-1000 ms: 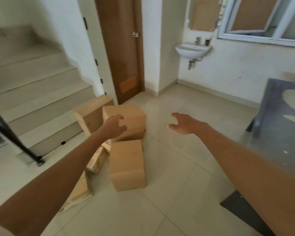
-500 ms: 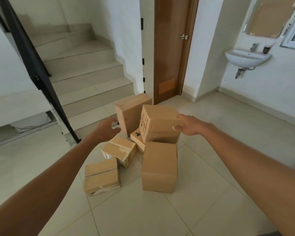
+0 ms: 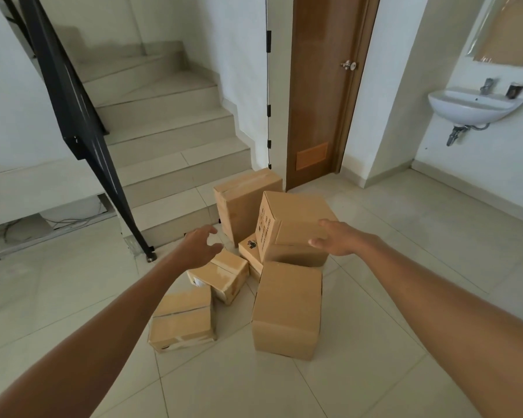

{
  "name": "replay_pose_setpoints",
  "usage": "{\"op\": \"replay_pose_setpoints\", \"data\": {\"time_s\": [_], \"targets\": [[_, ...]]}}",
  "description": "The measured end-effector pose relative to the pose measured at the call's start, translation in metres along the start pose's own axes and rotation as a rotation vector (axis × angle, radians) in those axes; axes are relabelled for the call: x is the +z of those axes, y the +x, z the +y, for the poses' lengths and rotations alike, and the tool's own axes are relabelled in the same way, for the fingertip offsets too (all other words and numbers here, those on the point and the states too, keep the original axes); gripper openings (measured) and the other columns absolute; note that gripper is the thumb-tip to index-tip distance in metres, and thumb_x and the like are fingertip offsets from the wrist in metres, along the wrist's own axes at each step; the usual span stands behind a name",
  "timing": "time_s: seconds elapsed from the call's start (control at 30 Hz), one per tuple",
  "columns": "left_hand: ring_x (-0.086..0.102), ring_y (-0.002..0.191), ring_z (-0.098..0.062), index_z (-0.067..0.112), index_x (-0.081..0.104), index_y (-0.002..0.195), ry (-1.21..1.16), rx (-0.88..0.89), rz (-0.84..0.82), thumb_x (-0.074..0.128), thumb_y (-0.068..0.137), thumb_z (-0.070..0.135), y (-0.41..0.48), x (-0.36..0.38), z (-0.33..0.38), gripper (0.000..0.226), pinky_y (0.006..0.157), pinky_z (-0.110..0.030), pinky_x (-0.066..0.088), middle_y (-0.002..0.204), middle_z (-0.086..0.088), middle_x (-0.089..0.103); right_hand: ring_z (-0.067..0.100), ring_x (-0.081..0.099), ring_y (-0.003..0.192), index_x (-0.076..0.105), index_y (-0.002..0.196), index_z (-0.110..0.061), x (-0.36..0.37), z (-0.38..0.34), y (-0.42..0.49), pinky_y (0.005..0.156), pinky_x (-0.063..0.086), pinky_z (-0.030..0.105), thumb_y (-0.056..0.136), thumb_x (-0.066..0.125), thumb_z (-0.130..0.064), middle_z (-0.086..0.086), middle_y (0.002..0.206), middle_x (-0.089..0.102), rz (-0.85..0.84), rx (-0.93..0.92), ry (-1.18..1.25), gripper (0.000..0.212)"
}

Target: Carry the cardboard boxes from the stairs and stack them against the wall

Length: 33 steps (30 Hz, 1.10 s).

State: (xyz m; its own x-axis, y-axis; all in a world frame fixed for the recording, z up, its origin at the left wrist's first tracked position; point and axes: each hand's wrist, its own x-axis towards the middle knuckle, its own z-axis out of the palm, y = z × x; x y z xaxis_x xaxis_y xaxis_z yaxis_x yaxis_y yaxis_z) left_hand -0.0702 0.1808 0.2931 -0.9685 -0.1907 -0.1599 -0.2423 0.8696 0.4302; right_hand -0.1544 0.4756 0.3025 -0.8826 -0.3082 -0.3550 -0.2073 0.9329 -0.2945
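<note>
Grip is not yet made: right hand lies open, fingers flat against the near right edge of the tilted printed box; left hand hangs spread and empty, short of it. Best bring the left palm onto the printed face, squeeze evenly and lift straight up, since it perches on a small box in the pile at the foot of the stairs.

We see pale floor tiles, white walls, a brown door, a white sink and a black railing.
</note>
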Motion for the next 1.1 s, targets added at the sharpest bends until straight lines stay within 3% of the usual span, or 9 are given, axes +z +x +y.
{"op": "replay_pose_setpoints", "data": {"time_s": [0.2,0.5,0.77,1.1], "targets": [[0.048,0.126,-0.025,0.01,0.044,0.137,-0.02,-0.052,-0.021,0.057,0.094,0.028,0.043,0.022,0.042,0.048,0.101,-0.033,0.039,0.138,-0.011,0.05,0.031,0.029,0.142,0.017,0.153,-0.014,-0.026,0.052,0.045,0.113,0.032,0.045,0.097,0.047,-0.047,0.01,0.157,0.026,-0.059,0.01,0.003,0.071],[0.05,0.123,-0.024,0.012,0.047,0.135,-0.027,-0.153,-0.076,0.057,0.094,0.028,0.116,0.053,0.069,0.045,0.101,-0.034,0.042,0.136,-0.01,0.051,0.03,0.035,0.139,0.024,0.15,-0.017,-0.056,0.088,0.141,0.11,0.036,0.047,0.095,0.049,-0.049,0.008,0.154,0.032,-0.066,-0.02,0.024,0.069],[0.05,0.124,-0.023,0.012,0.051,0.132,-0.063,-0.145,-0.059,0.056,0.094,0.029,0.265,0.053,0.076,0.041,0.1,-0.032,0.04,0.137,-0.008,0.051,0.029,0.034,0.14,0.022,0.151,-0.015,-0.091,0.108,0.273,0.111,0.034,0.046,0.095,0.048,-0.05,0.008,0.156,0.03,-0.105,-0.002,0.023,0.071],[0.053,0.12,-0.025,0.008,0.054,0.13,-0.094,-0.142,-0.161,0.055,0.095,0.027,0.434,0.053,0.106,0.04,0.096,-0.028,0.04,0.132,-0.011,0.056,0.029,0.036,0.138,0.022,0.151,-0.014,-0.141,0.14,0.417,0.108,0.035,0.041,0.097,0.047,-0.047,0.011,0.155,0.031,-0.156,0.044,0.121,0.068]]}}
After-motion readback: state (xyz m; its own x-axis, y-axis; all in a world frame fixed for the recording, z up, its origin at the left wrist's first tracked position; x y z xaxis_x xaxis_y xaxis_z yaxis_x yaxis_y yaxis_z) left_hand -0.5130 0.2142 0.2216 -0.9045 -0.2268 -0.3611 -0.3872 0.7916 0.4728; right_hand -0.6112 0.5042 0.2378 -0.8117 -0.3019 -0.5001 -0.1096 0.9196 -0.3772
